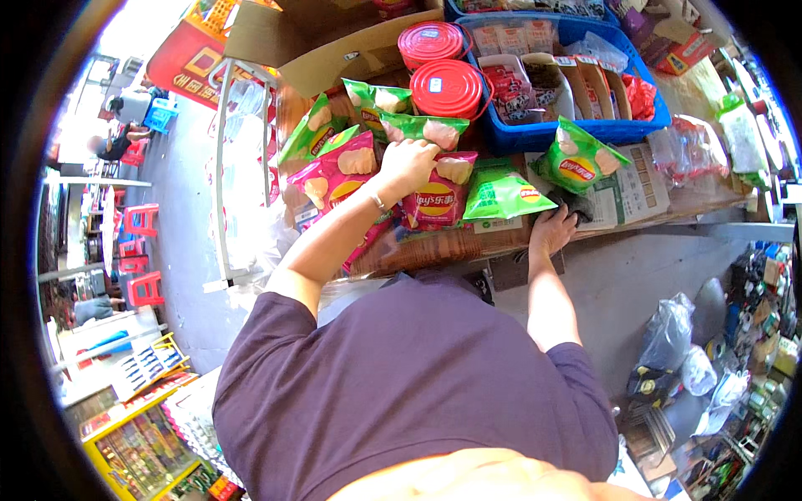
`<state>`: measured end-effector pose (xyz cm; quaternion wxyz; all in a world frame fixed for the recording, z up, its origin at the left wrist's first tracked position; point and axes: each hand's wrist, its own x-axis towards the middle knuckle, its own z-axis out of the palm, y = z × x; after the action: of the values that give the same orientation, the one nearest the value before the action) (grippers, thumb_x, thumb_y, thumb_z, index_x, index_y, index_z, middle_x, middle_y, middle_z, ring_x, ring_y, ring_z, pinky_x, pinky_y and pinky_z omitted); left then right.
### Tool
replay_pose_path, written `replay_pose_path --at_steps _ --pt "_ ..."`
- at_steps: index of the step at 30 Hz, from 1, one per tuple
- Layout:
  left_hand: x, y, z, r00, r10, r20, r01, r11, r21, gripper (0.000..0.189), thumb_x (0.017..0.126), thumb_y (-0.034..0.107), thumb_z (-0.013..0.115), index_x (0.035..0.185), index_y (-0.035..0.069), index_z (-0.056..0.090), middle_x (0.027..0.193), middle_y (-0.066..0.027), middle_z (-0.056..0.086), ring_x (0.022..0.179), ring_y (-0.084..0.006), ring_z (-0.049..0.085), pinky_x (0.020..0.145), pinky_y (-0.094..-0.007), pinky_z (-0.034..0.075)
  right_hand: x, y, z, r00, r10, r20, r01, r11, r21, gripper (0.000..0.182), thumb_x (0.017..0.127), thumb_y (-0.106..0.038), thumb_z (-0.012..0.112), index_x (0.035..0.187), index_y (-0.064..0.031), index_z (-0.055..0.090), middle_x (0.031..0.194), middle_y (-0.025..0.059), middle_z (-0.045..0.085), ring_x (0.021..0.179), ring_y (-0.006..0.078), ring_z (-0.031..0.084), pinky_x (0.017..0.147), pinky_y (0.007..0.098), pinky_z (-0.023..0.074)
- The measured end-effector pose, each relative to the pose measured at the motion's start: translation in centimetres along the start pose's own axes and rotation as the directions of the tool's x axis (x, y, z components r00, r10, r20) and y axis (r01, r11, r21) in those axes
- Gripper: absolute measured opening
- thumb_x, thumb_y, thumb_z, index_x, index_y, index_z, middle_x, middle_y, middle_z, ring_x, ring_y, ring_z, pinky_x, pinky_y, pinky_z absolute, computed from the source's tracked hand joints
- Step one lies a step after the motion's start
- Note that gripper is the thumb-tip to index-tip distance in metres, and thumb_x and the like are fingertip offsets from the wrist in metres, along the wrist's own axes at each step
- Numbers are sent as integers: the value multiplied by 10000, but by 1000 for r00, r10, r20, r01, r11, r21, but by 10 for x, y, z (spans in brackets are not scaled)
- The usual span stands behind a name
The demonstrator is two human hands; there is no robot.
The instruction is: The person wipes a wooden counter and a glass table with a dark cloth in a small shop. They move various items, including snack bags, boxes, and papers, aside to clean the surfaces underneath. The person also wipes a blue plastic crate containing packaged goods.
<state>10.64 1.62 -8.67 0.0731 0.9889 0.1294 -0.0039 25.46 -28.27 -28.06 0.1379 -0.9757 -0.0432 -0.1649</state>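
Observation:
My left hand [408, 164] reaches across a group of Lay's crisp bags, its fingers at the top of a pink bag [435, 199] and against a green bag [448, 133] behind it. Whether those fingers pinch a bag is hard to see. Another pink bag [341, 161] lies under my left forearm. At the table's front edge, my right hand [552, 230] touches a dark, crumpled item [579, 210]; its grip is unclear. Just above that hand are a green bag lying with its back up [504, 193] and an upright-looking green Lay's bag [575, 160].
Two red lidded tubs [446, 87] stand behind the bags, beside a blue basket [501, 134] of small packets. An open cardboard box [351, 59] is at the back left. Flattened printed cardboard [639, 188] covers the wooden table's [438, 247] right part. Red stools [143, 219] stand far left.

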Motion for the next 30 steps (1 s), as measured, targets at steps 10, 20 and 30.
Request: replay_pose_path --at_steps 10,20,30 --pt "-12 -9 0 996 -56 63 68 973 -220 220 808 288 627 963 161 716 940 -74 692 859 -293 664 739 -403 537 -1 6 0 999 -4 43 4 1000 1 454 834 -290 583 1267 -157 549 1314 221 481 1119 395 510 917 494 447" --pt "-35 7 -130 966 72 -249 -127 969 -210 157 765 278 666 815 134 701 801 -78 663 766 -290 654 660 -419 524 -6 10 6 993 -107 51 104 993 54 459 835 -271 590 1266 -124 535 1319 234 485 1198 407 473 945 507 431" --pt "30 -83 -317 763 93 -640 -118 993 4 192 806 191 639 903 43 713 841 -104 707 741 -239 679 697 -353 536 2 19 20 998 -47 -45 44 997 -65 417 858 -312 554 1247 -163 557 1314 191 504 1158 377 517 883 515 466"
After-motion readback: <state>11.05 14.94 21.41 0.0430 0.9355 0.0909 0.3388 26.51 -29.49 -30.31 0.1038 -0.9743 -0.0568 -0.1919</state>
